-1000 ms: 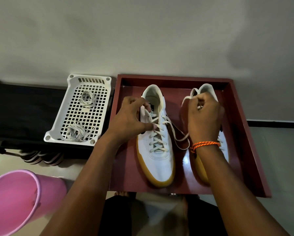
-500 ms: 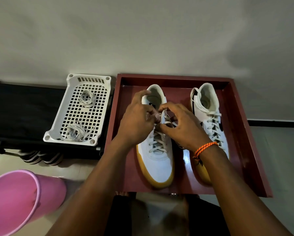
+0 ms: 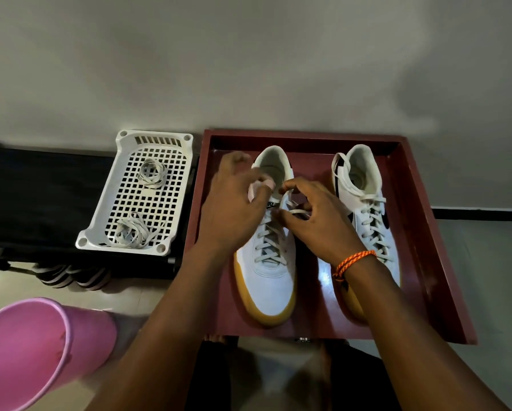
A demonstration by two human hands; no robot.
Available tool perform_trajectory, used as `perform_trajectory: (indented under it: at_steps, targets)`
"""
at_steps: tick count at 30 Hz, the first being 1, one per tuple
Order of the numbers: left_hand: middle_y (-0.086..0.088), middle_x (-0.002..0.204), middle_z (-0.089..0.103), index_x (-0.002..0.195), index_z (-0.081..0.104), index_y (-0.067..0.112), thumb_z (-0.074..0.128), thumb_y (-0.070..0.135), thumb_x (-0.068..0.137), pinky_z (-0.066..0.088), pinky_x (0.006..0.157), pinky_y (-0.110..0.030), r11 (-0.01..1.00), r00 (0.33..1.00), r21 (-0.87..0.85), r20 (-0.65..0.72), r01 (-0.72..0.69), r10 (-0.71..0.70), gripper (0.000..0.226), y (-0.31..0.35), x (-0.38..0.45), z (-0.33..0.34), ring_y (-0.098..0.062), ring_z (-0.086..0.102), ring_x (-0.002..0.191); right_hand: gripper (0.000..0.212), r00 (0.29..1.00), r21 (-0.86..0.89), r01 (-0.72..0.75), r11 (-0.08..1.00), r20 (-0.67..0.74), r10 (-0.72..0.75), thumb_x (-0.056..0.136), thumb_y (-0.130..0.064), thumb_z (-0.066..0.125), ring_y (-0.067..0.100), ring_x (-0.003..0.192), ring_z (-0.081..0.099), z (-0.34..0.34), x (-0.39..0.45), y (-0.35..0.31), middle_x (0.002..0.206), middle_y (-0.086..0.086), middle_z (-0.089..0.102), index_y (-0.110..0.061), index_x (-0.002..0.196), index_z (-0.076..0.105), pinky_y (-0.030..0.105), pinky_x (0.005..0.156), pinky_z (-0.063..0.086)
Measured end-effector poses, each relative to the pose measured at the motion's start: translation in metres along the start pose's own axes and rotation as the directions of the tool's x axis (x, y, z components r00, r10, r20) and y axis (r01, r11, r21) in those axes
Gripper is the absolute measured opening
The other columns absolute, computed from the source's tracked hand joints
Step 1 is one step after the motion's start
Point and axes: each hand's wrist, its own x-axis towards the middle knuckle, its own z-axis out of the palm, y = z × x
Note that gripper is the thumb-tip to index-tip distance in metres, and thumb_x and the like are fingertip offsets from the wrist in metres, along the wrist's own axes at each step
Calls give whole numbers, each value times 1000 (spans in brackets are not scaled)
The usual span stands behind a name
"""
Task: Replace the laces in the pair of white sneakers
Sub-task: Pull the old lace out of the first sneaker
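Note:
Two white sneakers with tan soles stand side by side in a dark red tray (image 3: 420, 232). Over the tongue of the left sneaker (image 3: 274, 280) both hands meet. My left hand (image 3: 234, 209) is blurred, its fingers curled at the top eyelets; what it holds is unclear. My right hand (image 3: 314, 215), with an orange cord on the wrist, pinches the pale lace (image 3: 297, 211) near the top of that shoe. The right sneaker (image 3: 364, 203) is laced, its lace end looped over the collar.
A white perforated basket (image 3: 124, 215) left of the tray holds two loose bundles of laces (image 3: 152, 172). It rests on a black rack with striped sandals beneath. A pink bucket (image 3: 35, 351) lies at the lower left. A grey wall stands behind.
My right hand came from over the right sneaker to the left sneaker's tongue, uncovering the right shoe. Both hands now work close together at the top eyelets.

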Motion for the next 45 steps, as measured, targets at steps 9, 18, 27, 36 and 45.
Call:
perform_trajectory:
  at_steps: [9,18,27,36,45]
  targets:
    - [-5,159,41,78,74,48,68,16,100,51,110,-48,975,993,-200,80,99,-85,40,2,4,3,-24,52,139,35,999,-15,2,1000,-38,-3,82,-40,77,6,104,62,2,3,-1,114,-9,63,-43,114,64,40,88,58]
    - [2,155,45,105,75,33,60,21,97,45,111,-48,991,997,123,-41,-60,65,22,-5,2,-2,-24,45,143,35,998,2,-6,1000,-58,6,79,-39,76,6,103,64,4,1,-2,115,-10,62,-41,112,63,42,88,59]
    - [2,165,35,87,69,46,74,19,97,46,111,-46,997,999,-48,8,53,-53,29,2,4,8,-20,46,143,36,998,10,-7,1000,-55,8,80,-41,75,6,103,66,4,3,-2,116,-11,63,-43,113,63,42,86,61]
    - [2,155,46,108,77,32,61,20,94,44,113,-54,991,999,133,-46,-17,23,23,-7,3,2,-24,43,145,32,997,30,-19,999,-78,22,79,-35,75,9,93,69,6,1,-4,111,-12,61,-41,108,63,43,81,61]
    - [1,150,51,82,72,48,67,25,96,48,110,-54,988,993,-113,-31,109,-113,27,-1,7,8,-27,46,140,35,996,24,-20,1000,-84,22,78,-40,76,3,102,66,7,2,-3,114,-13,62,-43,111,64,40,85,61]
